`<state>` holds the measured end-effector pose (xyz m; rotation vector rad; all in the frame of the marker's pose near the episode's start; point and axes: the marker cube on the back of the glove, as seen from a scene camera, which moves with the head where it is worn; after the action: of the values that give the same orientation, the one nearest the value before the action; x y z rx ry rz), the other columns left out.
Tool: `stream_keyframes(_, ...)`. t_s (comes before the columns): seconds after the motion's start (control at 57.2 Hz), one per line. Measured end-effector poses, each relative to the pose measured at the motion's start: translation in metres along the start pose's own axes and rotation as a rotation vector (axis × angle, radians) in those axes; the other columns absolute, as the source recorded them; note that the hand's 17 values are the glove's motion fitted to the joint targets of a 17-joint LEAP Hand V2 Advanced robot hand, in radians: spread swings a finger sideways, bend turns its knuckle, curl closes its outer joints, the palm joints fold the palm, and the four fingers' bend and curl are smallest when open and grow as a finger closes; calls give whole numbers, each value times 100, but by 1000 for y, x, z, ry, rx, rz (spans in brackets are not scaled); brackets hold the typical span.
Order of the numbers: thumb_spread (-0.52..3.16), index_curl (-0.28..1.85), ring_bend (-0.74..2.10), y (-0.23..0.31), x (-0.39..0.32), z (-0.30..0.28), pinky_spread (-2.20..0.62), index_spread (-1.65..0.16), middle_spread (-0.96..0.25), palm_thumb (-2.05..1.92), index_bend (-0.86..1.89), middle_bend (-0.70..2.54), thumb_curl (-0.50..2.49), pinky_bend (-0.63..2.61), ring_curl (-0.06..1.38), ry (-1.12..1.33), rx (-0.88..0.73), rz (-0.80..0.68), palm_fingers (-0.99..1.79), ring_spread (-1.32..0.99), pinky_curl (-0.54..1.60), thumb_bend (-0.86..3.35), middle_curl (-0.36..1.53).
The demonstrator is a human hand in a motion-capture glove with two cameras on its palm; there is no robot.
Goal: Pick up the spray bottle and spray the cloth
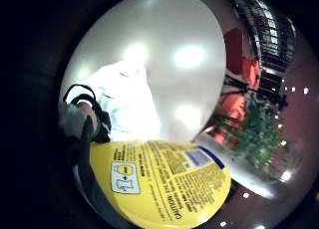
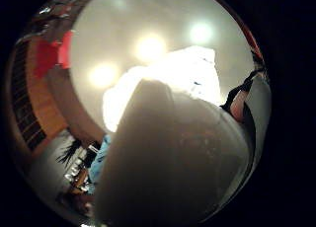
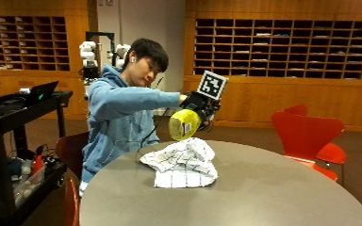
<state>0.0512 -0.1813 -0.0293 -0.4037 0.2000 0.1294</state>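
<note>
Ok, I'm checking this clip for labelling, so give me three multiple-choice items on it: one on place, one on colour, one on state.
1. Where does the cloth lie?
A. on the round table
B. on the red chair
C. on the cart

2. What colour is the spray bottle?
A. blue
B. yellow
C. green

3. What is the gloved right hand doing?
A. resting flat on the table
B. pinching the cloth
C. holding the bottle above the cloth

Key: 1 A, the crumpled cloth sits on the tabletop; 2 B, its body is yellow; 3 C, the bottle hangs tilted in the hand over the cloth.
</note>
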Motion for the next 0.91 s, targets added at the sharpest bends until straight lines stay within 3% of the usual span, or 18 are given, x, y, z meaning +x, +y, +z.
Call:
stream_keyframes(0.052, 15, 53, 61, 7, -4, -14, -26, -23, -17, 91, 42, 57, 77, 35, 45, -84, 83, -137, 139, -20, 38, -4, 49)
stream_keyframes(0.314, 15, 52, 61, 8, -54, -69, -26, -23, -17, 91, 41, 58, 77, 35, 46, -907, 538, -210, 139, -20, 38, -4, 49)
stream_keyframes(0.454, 15, 53, 61, -4, -91, -78, -26, -23, -17, 91, 41, 57, 77, 35, 45, -1293, 682, -284, 139, -20, 38, -4, 49)
stream_keyframes(0.577, 15, 53, 61, -25, -116, -67, -26, -23, -17, 91, 41, 57, 77, 36, 46, -1446, 731, -318, 139, -20, 38, -4, 49)
stream_keyframes(0.769, 15, 53, 61, -65, -162, -35, -25, -22, -16, 91, 41, 57, 77, 36, 45, -1470, 740, -304, 138, -20, 38, -4, 49)
stream_keyframes(0.856, 15, 53, 61, -82, -175, -19, -25, -22, -16, 91, 40, 57, 77, 37, 45, -1494, 684, -311, 138, -19, 38, -4, 49)
stream_keyframes(0.908, 15, 53, 61, -79, -185, -2, -24, -22, -16, 91, 40, 57, 77, 37, 46, -1487, 568, -381, 138, -19, 38, -4, 49)
